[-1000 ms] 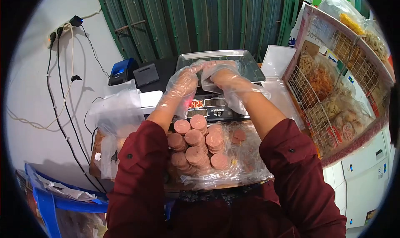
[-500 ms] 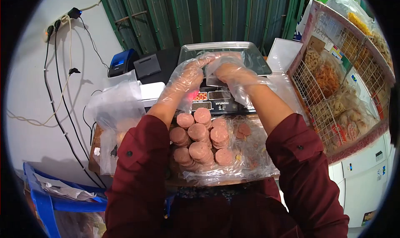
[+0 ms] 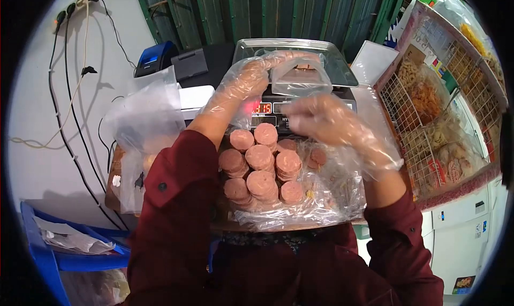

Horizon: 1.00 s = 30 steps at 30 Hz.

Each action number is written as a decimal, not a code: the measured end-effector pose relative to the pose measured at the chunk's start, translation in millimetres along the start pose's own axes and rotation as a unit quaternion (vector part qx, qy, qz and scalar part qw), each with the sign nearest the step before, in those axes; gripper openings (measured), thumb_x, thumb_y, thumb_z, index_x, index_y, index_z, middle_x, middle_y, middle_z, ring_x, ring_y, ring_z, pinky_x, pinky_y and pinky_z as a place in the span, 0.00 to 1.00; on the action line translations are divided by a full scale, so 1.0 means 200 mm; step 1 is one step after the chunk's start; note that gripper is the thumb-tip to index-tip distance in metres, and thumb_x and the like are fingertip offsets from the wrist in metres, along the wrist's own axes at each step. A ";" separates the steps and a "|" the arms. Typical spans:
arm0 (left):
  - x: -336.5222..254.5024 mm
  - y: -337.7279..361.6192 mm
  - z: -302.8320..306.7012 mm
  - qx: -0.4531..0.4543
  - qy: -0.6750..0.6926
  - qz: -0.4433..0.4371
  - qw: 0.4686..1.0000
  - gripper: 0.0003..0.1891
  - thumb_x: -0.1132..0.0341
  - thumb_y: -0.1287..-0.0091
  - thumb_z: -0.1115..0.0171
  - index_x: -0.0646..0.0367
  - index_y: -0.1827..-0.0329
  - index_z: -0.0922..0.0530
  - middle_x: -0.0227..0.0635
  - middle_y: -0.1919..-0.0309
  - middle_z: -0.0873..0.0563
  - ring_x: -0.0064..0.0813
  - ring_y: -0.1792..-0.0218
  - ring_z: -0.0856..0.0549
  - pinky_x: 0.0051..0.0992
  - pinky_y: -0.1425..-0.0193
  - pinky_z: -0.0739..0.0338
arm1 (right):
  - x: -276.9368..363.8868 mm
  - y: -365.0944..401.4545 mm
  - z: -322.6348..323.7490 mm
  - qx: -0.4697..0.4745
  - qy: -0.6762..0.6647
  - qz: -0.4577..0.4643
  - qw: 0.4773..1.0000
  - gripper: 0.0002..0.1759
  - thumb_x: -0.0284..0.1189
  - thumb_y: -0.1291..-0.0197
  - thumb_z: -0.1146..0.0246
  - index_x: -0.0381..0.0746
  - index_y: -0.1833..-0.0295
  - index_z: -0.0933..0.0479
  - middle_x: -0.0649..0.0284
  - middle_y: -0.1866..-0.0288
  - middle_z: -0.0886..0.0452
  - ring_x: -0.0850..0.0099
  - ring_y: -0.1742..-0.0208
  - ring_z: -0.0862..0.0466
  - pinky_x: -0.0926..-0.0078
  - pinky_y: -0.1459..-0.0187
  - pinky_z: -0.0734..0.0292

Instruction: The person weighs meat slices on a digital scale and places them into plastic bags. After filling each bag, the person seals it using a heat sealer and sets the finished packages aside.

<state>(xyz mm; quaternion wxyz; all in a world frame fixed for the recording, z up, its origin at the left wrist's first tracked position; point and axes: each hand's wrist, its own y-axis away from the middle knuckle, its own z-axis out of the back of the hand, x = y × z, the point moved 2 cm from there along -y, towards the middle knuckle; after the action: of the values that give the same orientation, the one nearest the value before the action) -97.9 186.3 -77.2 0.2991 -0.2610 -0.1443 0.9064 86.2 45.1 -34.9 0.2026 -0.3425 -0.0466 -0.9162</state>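
My left hand (image 3: 250,80), in a clear plastic glove, reaches over the tray (image 3: 342,73) of a digital scale (image 3: 345,94). Its fingers grip a clear plastic bag (image 3: 302,86) with a little pinkish content in its upper part. My right hand (image 3: 324,121), also gloved, hangs apart from the bag in front of the scale's panel. Motion blurs its fingers, so I cannot see whether they hold anything. Stacks of round pink meat slices (image 3: 259,157) stand below on a plastic sheet (image 3: 342,199), with a small loose slice (image 3: 317,157) at their right.
Left of the scale lie white plastic bags (image 3: 144,113) and a blue-black printer (image 3: 155,59). A wire basket (image 3: 412,124) of packaged food borders the right side. Cables (image 3: 69,134) run down the left wall above a blue chair (image 3: 80,260).
My right hand has left the bag and come back toward me, above the slices' right side. My left hand stays at the bag. The scale's red digits have changed.
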 end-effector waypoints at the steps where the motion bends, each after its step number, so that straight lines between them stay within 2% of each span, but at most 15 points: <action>1: 0.00 -0.01 0.00 -0.005 -0.013 -0.016 1.000 0.34 0.82 0.41 0.50 0.40 0.33 0.21 0.52 0.48 0.14 0.49 0.51 0.14 0.36 0.44 0.20 | -0.04 0.05 -0.03 0.054 -0.076 -0.012 0.996 0.21 0.29 0.37 0.35 0.34 0.40 0.20 0.47 0.50 0.14 0.61 0.46 0.14 0.63 0.45 0.19; 3: 0.02 -0.02 -0.01 -0.010 -0.025 -0.033 0.999 0.34 0.82 0.41 0.50 0.40 0.33 0.21 0.52 0.48 0.14 0.49 0.50 0.13 0.36 0.45 0.20 | -0.06 0.13 -0.11 0.107 -0.150 -0.025 0.983 0.21 0.27 0.39 0.33 0.33 0.40 0.20 0.47 0.48 0.15 0.58 0.46 0.13 0.63 0.45 0.19; 6: 0.07 -0.03 -0.05 -0.040 -0.030 -0.036 0.998 0.30 0.77 0.38 0.48 0.35 0.35 0.20 0.49 0.49 0.14 0.52 0.52 0.14 0.41 0.46 0.19 | -0.06 0.21 -0.19 0.102 -0.169 0.071 0.978 0.25 0.22 0.44 0.31 0.33 0.38 0.21 0.47 0.43 0.17 0.55 0.46 0.14 0.62 0.43 0.20; 8: 0.11 -0.06 -0.08 -0.012 -0.048 -0.010 0.999 0.30 0.77 0.38 0.49 0.36 0.35 0.20 0.49 0.49 0.14 0.51 0.52 0.14 0.40 0.46 0.19 | -0.07 0.22 -0.23 0.043 -0.061 0.189 0.979 0.27 0.19 0.48 0.30 0.33 0.39 0.22 0.48 0.40 0.19 0.55 0.45 0.14 0.64 0.43 0.20; 10: 0.14 -0.06 -0.09 -0.013 -0.028 -0.010 0.999 0.30 0.77 0.38 0.49 0.36 0.35 0.20 0.49 0.49 0.14 0.51 0.51 0.14 0.39 0.46 0.19 | -0.05 0.21 -0.26 0.017 -0.107 0.196 0.975 0.26 0.18 0.51 0.30 0.32 0.42 0.20 0.50 0.44 0.17 0.54 0.45 0.14 0.65 0.43 0.21; 13: 0.06 -0.02 -0.03 -0.010 -0.018 -0.004 1.000 0.30 0.77 0.38 0.48 0.36 0.36 0.19 0.49 0.50 0.14 0.51 0.51 0.14 0.39 0.45 0.19 | -0.04 0.20 -0.26 0.022 -0.145 0.165 0.975 0.21 0.19 0.46 0.31 0.33 0.44 0.19 0.53 0.49 0.15 0.59 0.47 0.14 0.65 0.43 0.21; 16: 0.09 -0.04 -0.06 -0.001 -0.005 -0.002 1.000 0.32 0.79 0.39 0.49 0.38 0.34 0.20 0.52 0.48 0.14 0.50 0.49 0.14 0.38 0.43 0.21 | -0.10 0.17 -0.27 0.019 -0.213 0.063 0.975 0.13 0.27 0.37 0.31 0.32 0.49 0.17 0.57 0.59 0.13 0.66 0.52 0.13 0.66 0.47 0.19; 18: 0.03 -0.03 -0.03 0.001 0.015 -0.006 1.000 0.34 0.82 0.40 0.50 0.40 0.32 0.21 0.55 0.47 0.15 0.49 0.48 0.14 0.37 0.40 0.22 | -0.15 0.14 -0.27 -0.039 -0.383 0.006 0.923 0.18 0.39 0.33 0.32 0.32 0.54 0.16 0.61 0.66 0.15 0.74 0.62 0.14 0.72 0.57 0.17; 19: 0.01 -0.02 -0.01 0.018 0.000 0.025 1.000 0.35 0.82 0.41 0.51 0.42 0.31 0.21 0.54 0.45 0.15 0.49 0.47 0.15 0.36 0.38 0.23 | -0.17 0.11 -0.26 -0.040 -0.383 0.005 0.923 0.18 0.39 0.33 0.32 0.32 0.54 0.16 0.61 0.66 0.15 0.74 0.62 0.14 0.72 0.57 0.17; 21: 0.01 -0.02 0.00 0.037 -0.014 0.054 0.998 0.35 0.83 0.42 0.51 0.43 0.31 0.21 0.53 0.43 0.15 0.48 0.45 0.16 0.35 0.37 0.24 | -0.24 0.03 -0.18 -0.079 -0.399 -0.052 0.912 0.20 0.43 0.31 0.33 0.35 0.54 0.15 0.61 0.65 0.13 0.77 0.69 0.15 0.81 0.69 0.17; 22: 0.05 -0.04 -0.04 0.036 0.001 0.040 0.999 0.35 0.83 0.43 0.51 0.43 0.31 0.21 0.52 0.42 0.16 0.49 0.44 0.16 0.35 0.36 0.25 | -0.24 -0.02 -0.14 -0.124 -0.377 -0.060 0.916 0.20 0.44 0.31 0.34 0.35 0.55 0.14 0.65 0.69 0.15 0.80 0.75 0.18 0.84 0.76 0.21; 25: 0.13 -0.06 -0.09 0.025 0.030 -0.002 0.999 0.35 0.82 0.43 0.52 0.43 0.31 0.21 0.51 0.41 0.16 0.49 0.43 0.17 0.35 0.36 0.25 | -0.16 -0.14 -0.06 -0.241 -0.327 -0.017 0.914 0.22 0.45 0.32 0.34 0.35 0.57 0.14 0.61 0.70 0.14 0.75 0.73 0.16 0.75 0.71 0.17; 27: 0.11 -0.06 -0.07 0.016 0.044 -0.030 0.998 0.35 0.81 0.43 0.52 0.43 0.31 0.21 0.51 0.40 0.17 0.49 0.43 0.17 0.34 0.36 0.25 | -0.10 -0.20 -0.01 -0.383 0.061 -0.008 0.922 0.18 0.41 0.34 0.35 0.34 0.56 0.14 0.52 0.68 0.13 0.61 0.68 0.12 0.63 0.62 0.16; 28: 0.09 -0.05 -0.05 0.022 0.012 -0.024 0.999 0.35 0.80 0.43 0.51 0.43 0.31 0.22 0.51 0.41 0.16 0.48 0.42 0.17 0.34 0.36 0.25 | -0.11 -0.24 -0.02 -0.384 0.058 -0.011 0.921 0.18 0.41 0.34 0.35 0.34 0.56 0.14 0.52 0.68 0.13 0.61 0.68 0.12 0.63 0.62 0.16; 30: 0.03 -0.03 0.00 0.032 -0.024 -0.020 0.999 0.34 0.79 0.42 0.51 0.42 0.31 0.22 0.51 0.41 0.16 0.48 0.41 0.17 0.34 0.36 0.25 | -0.11 -0.32 -0.05 -0.381 0.185 -0.003 0.906 0.16 0.36 0.36 0.38 0.36 0.53 0.15 0.44 0.65 0.14 0.48 0.60 0.12 0.55 0.52 0.19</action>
<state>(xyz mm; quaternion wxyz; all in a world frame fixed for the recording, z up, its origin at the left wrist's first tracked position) -97.9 195.0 -77.1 0.3217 -0.2271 -0.1278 0.9103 69.8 108.6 -53.4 0.0588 -0.2180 0.3437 -0.9116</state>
